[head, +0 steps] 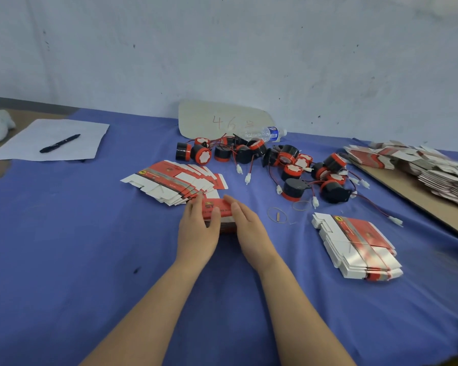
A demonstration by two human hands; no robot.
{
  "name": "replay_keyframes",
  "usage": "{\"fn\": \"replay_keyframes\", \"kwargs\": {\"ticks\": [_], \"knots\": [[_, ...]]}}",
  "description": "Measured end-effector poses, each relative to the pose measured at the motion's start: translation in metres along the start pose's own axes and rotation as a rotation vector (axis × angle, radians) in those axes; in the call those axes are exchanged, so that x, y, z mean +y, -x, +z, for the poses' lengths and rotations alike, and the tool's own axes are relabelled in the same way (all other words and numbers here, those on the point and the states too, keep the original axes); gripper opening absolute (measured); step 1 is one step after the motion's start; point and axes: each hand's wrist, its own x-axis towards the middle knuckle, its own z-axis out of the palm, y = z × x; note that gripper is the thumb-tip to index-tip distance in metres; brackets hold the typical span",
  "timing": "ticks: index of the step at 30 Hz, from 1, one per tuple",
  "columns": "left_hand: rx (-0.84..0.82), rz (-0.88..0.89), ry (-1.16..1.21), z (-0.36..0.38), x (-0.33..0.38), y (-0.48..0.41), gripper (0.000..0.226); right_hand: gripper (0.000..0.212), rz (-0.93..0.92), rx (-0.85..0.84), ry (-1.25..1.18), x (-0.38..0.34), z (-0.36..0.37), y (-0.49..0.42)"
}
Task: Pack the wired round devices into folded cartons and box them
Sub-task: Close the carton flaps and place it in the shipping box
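At cloth centre: carton, red top face up, resting on the blue cloth, held between both hands.
Left hand: curled round the carton's left end; fingers over the far left corner, thumb lying on the top face. Grips the carton.
Right hand: fingers straight and together, laid flat against the carton's right side. Nothing enclosed; thumb not visible.
Fan: flat unfolded cartons spread out, just behind and left of the carton, nearest edge touching or almost touching it.
Devices: loose cluster of round black-and-red units with red-black leads and white plugs, behind and right of the carton, apart from it.
Bands: two rubber loops lying flat, just right of the carton.
Stack: flat cartons bundled by a band, well right of the carton.
Board: brown sheet far right of the carton, carrying a heap of loose flat cartons.
Bottle: clear, lying on its side behind the devices.
Card: pale, marked "46", leaning on the wall straight behind the carton.
Paper: white sheet far left and behind the carton, with a black pen on it.
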Motion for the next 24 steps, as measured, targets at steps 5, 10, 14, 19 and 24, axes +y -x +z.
{"fn": "replay_keyframes", "kwargs": {"ticks": [5, 10, 14, 19, 24], "knots": [[-0.01, 0.011, -0.029, 0.003, 0.0, -0.003, 0.058, 0.046, 0.041, -0.015, -0.041, 0.005, 0.0, -0.002], [-0.061, -0.053, 0.013, 0.0, -0.002, -0.007, 0.057, 0.043, 0.008, -0.024, -0.08, 0.007, 0.0, -0.002], [-0.104, -0.099, 0.176, -0.006, -0.004, -0.009, 0.048, 0.043, -0.069, -0.093, 0.164, 0.003, -0.011, 0.002], [-0.127, -0.114, 0.196, -0.007, -0.004, -0.011, 0.048, 0.038, -0.183, -0.095, 0.361, 0.003, -0.026, -0.001], [-0.147, -0.1, 0.177, -0.008, -0.004, -0.009, 0.048, 0.032, -0.195, -0.103, 0.4, 0.003, -0.024, -0.003]]}}
